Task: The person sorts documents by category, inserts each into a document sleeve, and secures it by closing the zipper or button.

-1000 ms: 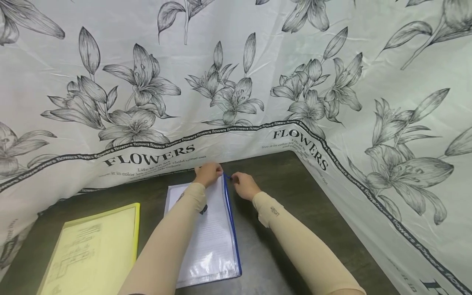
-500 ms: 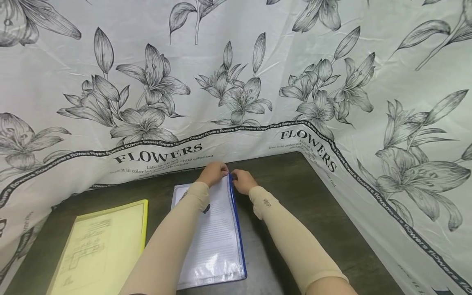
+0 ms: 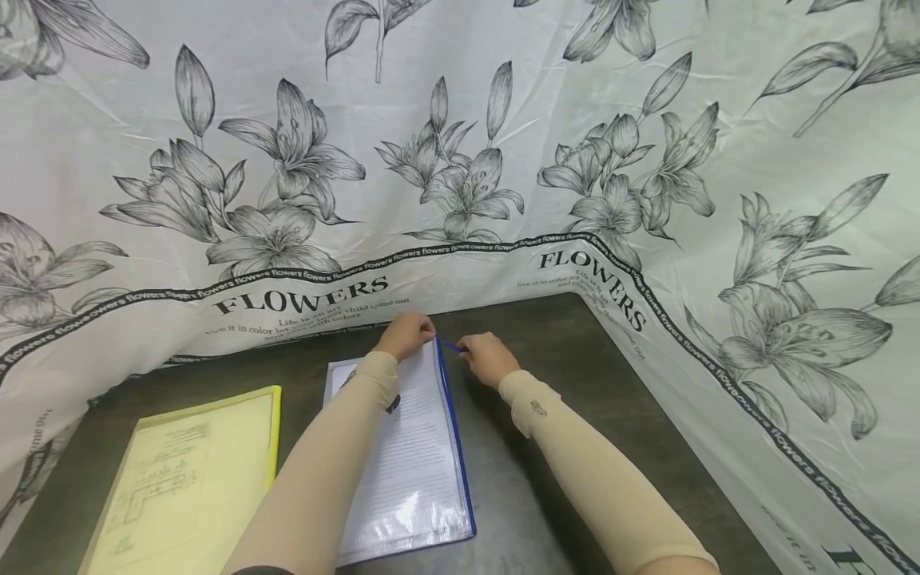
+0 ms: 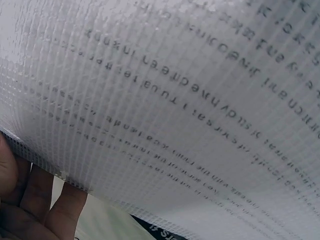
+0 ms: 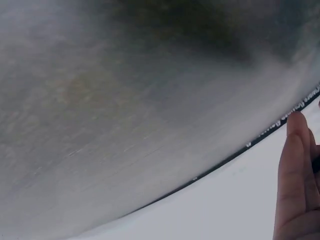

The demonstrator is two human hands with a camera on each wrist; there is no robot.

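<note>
A clear mesh zip pouch (image 3: 420, 471) with a blue right edge lies on the table, a printed sheet showing through it. At its far right corner my left hand (image 3: 407, 335) grips the edge. In the left wrist view, the thumb and fingers (image 4: 65, 210) sit on either side of the pouch's edge. Just right of that corner, my right hand (image 3: 492, 359) pinches a thin blue zipper pull (image 3: 451, 346) that runs to the pouch. The right wrist view shows the curled fingers (image 5: 295, 175) but hides most of what they hold.
A yellow-edged pouch (image 3: 168, 479) holding a sheet with a printed diagram lies to the left. The dark table (image 3: 596, 447) ends at a white flower-printed cloth (image 3: 460, 279) behind and to the right. A small black object (image 3: 393, 404) shows beside the left sleeve.
My right hand came in to the pouch's corner half a second ago and is now back out to the right, with the blue pull stretched between. My left hand keeps its grip.
</note>
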